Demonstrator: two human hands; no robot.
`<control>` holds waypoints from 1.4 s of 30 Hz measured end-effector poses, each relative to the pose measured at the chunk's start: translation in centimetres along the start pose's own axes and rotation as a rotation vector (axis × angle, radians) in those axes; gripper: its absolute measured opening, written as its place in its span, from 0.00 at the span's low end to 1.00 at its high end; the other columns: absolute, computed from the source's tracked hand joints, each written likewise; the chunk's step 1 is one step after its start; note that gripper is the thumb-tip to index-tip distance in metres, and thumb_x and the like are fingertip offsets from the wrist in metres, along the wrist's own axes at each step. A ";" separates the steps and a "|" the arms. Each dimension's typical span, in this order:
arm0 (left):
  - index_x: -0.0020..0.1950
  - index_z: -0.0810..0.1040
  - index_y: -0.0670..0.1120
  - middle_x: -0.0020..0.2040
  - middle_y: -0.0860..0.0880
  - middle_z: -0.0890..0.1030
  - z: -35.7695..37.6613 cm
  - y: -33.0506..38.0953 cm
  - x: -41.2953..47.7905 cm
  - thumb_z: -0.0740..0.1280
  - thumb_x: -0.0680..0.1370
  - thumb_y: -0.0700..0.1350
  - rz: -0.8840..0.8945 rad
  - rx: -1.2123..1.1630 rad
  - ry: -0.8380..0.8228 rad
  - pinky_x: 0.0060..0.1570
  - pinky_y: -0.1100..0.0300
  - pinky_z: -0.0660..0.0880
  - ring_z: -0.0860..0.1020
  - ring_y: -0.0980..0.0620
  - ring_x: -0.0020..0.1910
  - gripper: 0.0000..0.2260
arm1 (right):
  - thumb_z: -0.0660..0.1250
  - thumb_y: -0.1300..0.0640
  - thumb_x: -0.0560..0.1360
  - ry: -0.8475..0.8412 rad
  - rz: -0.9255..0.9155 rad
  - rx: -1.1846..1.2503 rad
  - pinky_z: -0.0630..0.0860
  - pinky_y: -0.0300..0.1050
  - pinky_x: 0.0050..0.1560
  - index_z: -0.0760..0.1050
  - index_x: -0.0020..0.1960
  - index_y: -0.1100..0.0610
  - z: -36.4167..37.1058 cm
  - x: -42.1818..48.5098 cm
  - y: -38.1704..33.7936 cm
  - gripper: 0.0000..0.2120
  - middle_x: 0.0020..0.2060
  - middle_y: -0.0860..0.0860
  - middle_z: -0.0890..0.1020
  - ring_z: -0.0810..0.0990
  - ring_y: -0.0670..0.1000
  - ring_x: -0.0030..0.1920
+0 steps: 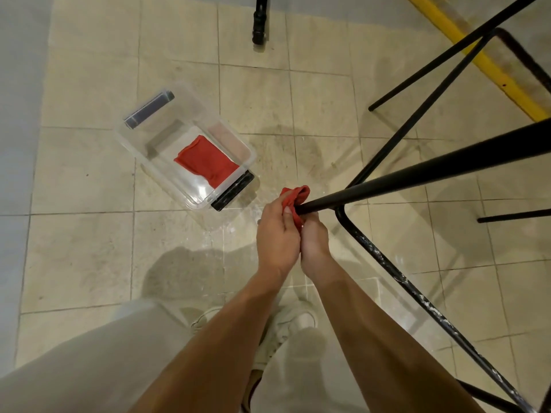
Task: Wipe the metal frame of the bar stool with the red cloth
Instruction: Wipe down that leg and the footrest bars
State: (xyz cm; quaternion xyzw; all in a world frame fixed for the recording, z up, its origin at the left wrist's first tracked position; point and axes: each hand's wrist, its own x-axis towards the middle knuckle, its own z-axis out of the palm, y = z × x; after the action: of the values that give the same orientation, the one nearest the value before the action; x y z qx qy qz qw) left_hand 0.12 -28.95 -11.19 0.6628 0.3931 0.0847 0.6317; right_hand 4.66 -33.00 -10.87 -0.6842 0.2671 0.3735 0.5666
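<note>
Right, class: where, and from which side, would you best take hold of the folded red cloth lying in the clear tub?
Probably from straight above: the clear tub has walls that block every sideways approach. Pinch the folded cloth at its corner pointing toward the tub's bare middle, where fingers have room.

The floor (89,180) is laid with pale beige tiles, scuffed, streaked with whitish marks and blotched with darker patches. A yellow painted strip (489,68) crosses the upper right corner. A black post (258,22) stands at the top centre, and a grey band (15,114) borders the left side.
</note>
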 end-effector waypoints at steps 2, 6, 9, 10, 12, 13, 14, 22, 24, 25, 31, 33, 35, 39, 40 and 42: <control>0.65 0.73 0.48 0.55 0.55 0.74 -0.3 -0.2 0.5 0.52 0.83 0.38 -0.057 -0.002 -0.036 0.42 0.81 0.68 0.76 0.73 0.44 0.16 | 0.55 0.53 0.80 0.024 0.029 -0.029 0.71 0.39 0.36 0.79 0.50 0.56 -0.1 0.5 0.1 0.15 0.44 0.52 0.81 0.77 0.45 0.40; 0.60 0.73 0.53 0.50 0.40 0.81 -0.7 -2.9 3.1 0.51 0.83 0.41 -0.193 0.056 -0.115 0.47 0.57 0.79 0.82 0.49 0.44 0.14 | 0.53 0.50 0.81 0.045 0.037 -0.110 0.69 0.48 0.62 0.74 0.60 0.56 0.1 1.8 0.2 0.16 0.63 0.54 0.75 0.74 0.52 0.61; 0.65 0.71 0.47 0.56 0.36 0.80 -0.7 -4.4 5.0 0.51 0.83 0.43 -0.311 0.151 -0.194 0.52 0.49 0.75 0.79 0.38 0.53 0.15 | 0.51 0.44 0.81 0.013 0.028 -0.125 0.62 0.52 0.70 0.73 0.65 0.53 0.3 2.8 0.3 0.22 0.67 0.54 0.72 0.69 0.54 0.67; 0.66 0.72 0.45 0.56 0.37 0.80 -0.7 -4.7 5.5 0.51 0.83 0.42 -0.334 0.172 -0.205 0.53 0.51 0.74 0.79 0.39 0.54 0.15 | 0.50 0.43 0.81 0.006 0.034 -0.125 0.61 0.53 0.70 0.73 0.66 0.53 0.4 3.1 0.3 0.23 0.68 0.53 0.71 0.68 0.55 0.68; 0.65 0.72 0.45 0.53 0.39 0.80 -0.8 -5.2 6.5 0.51 0.83 0.42 -0.372 0.193 -0.210 0.54 0.53 0.73 0.79 0.42 0.51 0.15 | 0.51 0.43 0.81 -0.012 0.033 -0.127 0.61 0.52 0.71 0.72 0.67 0.53 0.7 3.6 0.4 0.23 0.69 0.54 0.71 0.68 0.55 0.69; 0.64 0.73 0.45 0.50 0.41 0.80 -0.8 -5.6 6.9 0.51 0.83 0.42 -0.398 0.185 -0.204 0.53 0.53 0.74 0.79 0.44 0.48 0.15 | 0.51 0.44 0.81 -0.030 0.033 -0.132 0.60 0.52 0.71 0.72 0.67 0.54 0.7 3.8 0.6 0.22 0.69 0.54 0.70 0.67 0.54 0.69; 0.64 0.73 0.45 0.47 0.44 0.80 -0.9 -5.9 7.1 0.51 0.83 0.42 -0.423 0.169 -0.201 0.51 0.54 0.73 0.78 0.47 0.44 0.15 | 0.50 0.44 0.81 -0.046 0.038 -0.131 0.60 0.51 0.71 0.71 0.67 0.54 0.7 4.0 0.8 0.23 0.69 0.54 0.70 0.67 0.54 0.70; 0.61 0.75 0.44 0.41 0.44 0.80 -0.8 -6.4 6.1 0.55 0.82 0.41 -0.398 0.021 -0.099 0.38 0.55 0.76 0.79 0.46 0.38 0.13 | 0.48 0.47 0.82 -0.045 0.056 -0.148 0.68 0.44 0.64 0.73 0.64 0.53 0.7 4.6 1.5 0.20 0.62 0.54 0.76 0.73 0.53 0.63; 0.62 0.76 0.46 0.50 0.43 0.81 -0.5 -6.3 5.0 0.56 0.81 0.41 -0.353 -0.020 -0.019 0.52 0.51 0.77 0.80 0.44 0.49 0.13 | 0.47 0.46 0.83 -0.052 0.051 -0.135 0.74 0.32 0.44 0.75 0.62 0.54 0.6 4.6 1.4 0.21 0.48 0.50 0.79 0.77 0.46 0.48; 0.62 0.76 0.47 0.52 0.43 0.81 -0.2 -6.3 4.7 0.56 0.82 0.42 -0.338 -0.024 0.010 0.54 0.51 0.77 0.80 0.44 0.50 0.13 | 0.47 0.46 0.83 -0.056 0.055 -0.129 0.73 0.30 0.36 0.75 0.62 0.54 0.6 4.6 1.4 0.22 0.44 0.49 0.78 0.76 0.43 0.43; 0.66 0.72 0.47 0.56 0.43 0.80 -0.1 -6.5 5.8 0.52 0.82 0.43 -0.348 0.229 -0.086 0.58 0.47 0.75 0.79 0.43 0.54 0.15 | 0.48 0.45 0.82 -0.029 0.070 -0.162 0.65 0.45 0.62 0.75 0.63 0.56 0.5 4.4 2.1 0.23 0.65 0.55 0.74 0.71 0.53 0.64; 0.66 0.72 0.46 0.53 0.42 0.81 -0.4 -6.0 6.4 0.52 0.82 0.41 -0.402 0.275 -0.150 0.55 0.48 0.77 0.80 0.42 0.51 0.16 | 0.48 0.46 0.82 -0.031 0.051 -0.208 0.65 0.46 0.64 0.76 0.52 0.50 0.6 4.3 2.6 0.19 0.65 0.54 0.75 0.71 0.53 0.65; 0.65 0.73 0.46 0.51 0.42 0.81 -0.5 -5.2 6.4 0.52 0.81 0.40 -0.412 0.265 -0.148 0.49 0.51 0.77 0.79 0.44 0.46 0.16 | 0.48 0.47 0.82 -0.039 0.051 -0.215 0.70 0.42 0.54 0.75 0.47 0.49 0.9 3.6 2.6 0.18 0.57 0.51 0.78 0.75 0.50 0.56; 0.65 0.74 0.47 0.54 0.42 0.81 -0.3 -3.6 4.8 0.53 0.81 0.41 -0.385 0.188 -0.075 0.50 0.54 0.77 0.80 0.45 0.48 0.16 | 0.47 0.47 0.82 -0.026 0.049 -0.225 0.68 0.36 0.38 0.75 0.60 0.54 0.8 2.4 2.0 0.21 0.46 0.48 0.77 0.74 0.44 0.43; 0.65 0.74 0.47 0.55 0.42 0.81 -0.3 -3.1 4.3 0.54 0.81 0.41 -0.368 0.161 -0.065 0.51 0.54 0.77 0.80 0.45 0.49 0.16 | 0.47 0.47 0.82 -0.014 0.041 -0.236 0.67 0.36 0.37 0.75 0.61 0.54 0.6 1.9 1.8 0.21 0.44 0.47 0.77 0.74 0.43 0.42; 0.64 0.75 0.47 0.55 0.42 0.81 -0.4 -1.7 3.2 0.54 0.81 0.41 -0.330 0.109 -0.037 0.53 0.54 0.77 0.80 0.44 0.51 0.15 | 0.46 0.46 0.82 0.009 0.016 -0.280 0.68 0.36 0.37 0.75 0.60 0.52 0.0 0.7 1.2 0.21 0.38 0.45 0.75 0.73 0.42 0.40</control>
State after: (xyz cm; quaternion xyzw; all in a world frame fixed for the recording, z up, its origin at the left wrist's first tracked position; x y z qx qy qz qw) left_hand 1.36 -26.86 -13.85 0.6238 0.4891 -0.0538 0.6072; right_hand 4.16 -33.20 -12.16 -0.7560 0.2202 0.4084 0.4616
